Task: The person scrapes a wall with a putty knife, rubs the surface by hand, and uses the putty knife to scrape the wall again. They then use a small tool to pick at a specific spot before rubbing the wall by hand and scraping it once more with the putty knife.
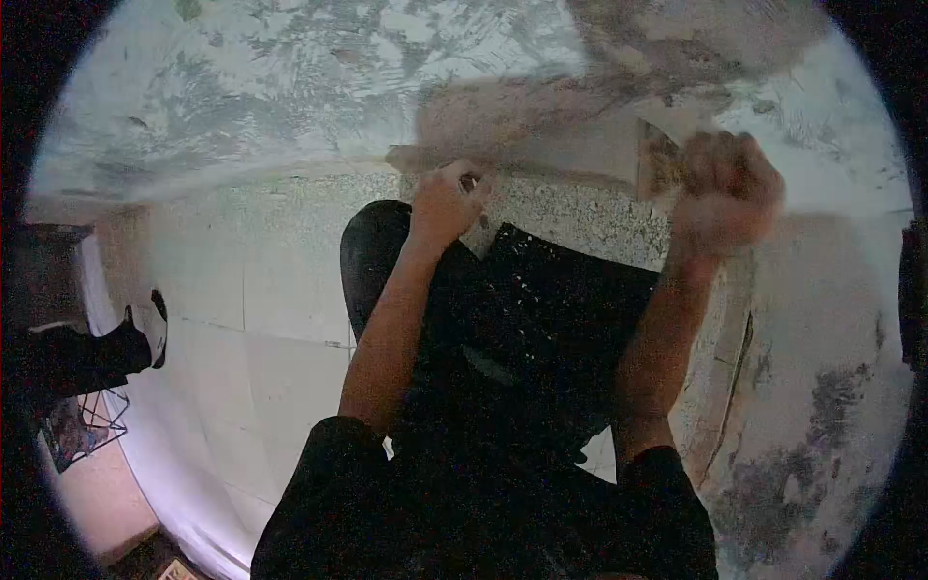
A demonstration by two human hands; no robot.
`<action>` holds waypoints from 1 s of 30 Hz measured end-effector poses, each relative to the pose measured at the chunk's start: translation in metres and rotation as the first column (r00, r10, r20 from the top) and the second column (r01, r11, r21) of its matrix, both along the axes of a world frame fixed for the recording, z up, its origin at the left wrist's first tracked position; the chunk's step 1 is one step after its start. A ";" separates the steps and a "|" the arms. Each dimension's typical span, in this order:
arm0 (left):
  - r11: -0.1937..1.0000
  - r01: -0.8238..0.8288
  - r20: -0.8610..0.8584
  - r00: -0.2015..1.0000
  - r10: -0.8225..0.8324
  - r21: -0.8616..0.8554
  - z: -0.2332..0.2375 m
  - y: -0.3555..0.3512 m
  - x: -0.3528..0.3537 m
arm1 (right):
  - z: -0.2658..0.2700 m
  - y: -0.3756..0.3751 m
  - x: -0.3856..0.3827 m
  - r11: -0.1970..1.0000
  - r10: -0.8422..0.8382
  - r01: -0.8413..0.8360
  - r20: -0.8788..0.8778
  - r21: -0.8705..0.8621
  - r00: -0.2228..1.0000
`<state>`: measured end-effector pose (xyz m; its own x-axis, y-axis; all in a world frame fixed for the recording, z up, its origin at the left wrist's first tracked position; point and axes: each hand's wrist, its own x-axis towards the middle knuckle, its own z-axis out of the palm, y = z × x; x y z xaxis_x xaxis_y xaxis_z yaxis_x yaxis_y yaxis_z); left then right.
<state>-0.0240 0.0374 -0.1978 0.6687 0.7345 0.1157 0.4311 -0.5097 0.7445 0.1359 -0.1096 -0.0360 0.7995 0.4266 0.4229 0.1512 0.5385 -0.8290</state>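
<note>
We see a wall [319, 77] that looks like plaster, matt and streaky, with rough smears all over. Its brown patch [483, 121] looks smoother, but it is dull too. The flat tool [659, 162] at the right hand [727, 188] looks dull and smudgy, and we can't tell what it is made of. Big floor tiles [213, 377] look smooth, with just a little shine. Next to the wall, the speckled strip [580, 208] looks gritty and crumbly. The black trousers [570, 309] are soft-looking cloth, not shiny, dotted with pale flecks. The dark shirt [483, 527] looks like plain matt cloth.
</note>
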 end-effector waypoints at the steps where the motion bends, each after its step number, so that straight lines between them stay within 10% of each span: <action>1: 1.000 0.012 -0.006 1.000 -0.012 0.000 -0.001 -0.001 0.000 | -0.005 0.007 0.003 1.000 -0.012 0.012 -0.006 0.000 1.000; 9: 0.955 0.290 -0.145 0.944 -0.297 -0.064 0.022 0.011 0.045 | -0.001 -0.002 0.010 0.977 0.137 -0.121 -0.089 0.173 0.986; 12: 0.968 0.216 -0.199 0.962 -0.188 0.131 -0.004 0.006 0.054 | -0.014 0.013 0.025 0.949 -0.158 0.209 0.216 -0.237 0.963; 15: 0.934 0.357 -0.282 0.897 -0.340 0.008 -0.029 0.012 0.059 | 0.006 -0.017 0.010 0.831 0.456 -0.454 0.076 0.321 0.887; 20: 0.953 0.289 -0.268 0.928 -0.258 0.085 -0.028 0.012 0.060 | -0.005 0.028 0.001 0.945 -0.308 0.283 -0.158 -0.161 0.938; 24: 0.940 0.325 -0.279 0.916 -0.287 0.100 -0.044 0.017 0.062 | -0.001 -0.018 0.015 0.908 0.334 -0.340 0.067 0.246 0.940; 28: 0.925 0.372 -0.194 0.916 -0.352 0.076 -0.066 0.023 0.064 | -0.030 0.029 0.014 0.986 -0.130 0.089 -0.325 -0.139 0.937; 30: 0.921 0.309 -0.198 0.944 -0.265 0.237 -0.047 0.017 0.056 | -0.014 0.010 0.010 0.998 -0.062 0.061 -0.099 -0.015 0.993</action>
<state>0.0317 0.0541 -0.2444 0.8714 0.4664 0.1520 0.3385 -0.7961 0.5016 0.1461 -0.0992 -0.0501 0.8621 0.3802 0.3351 0.1000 0.5207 -0.8479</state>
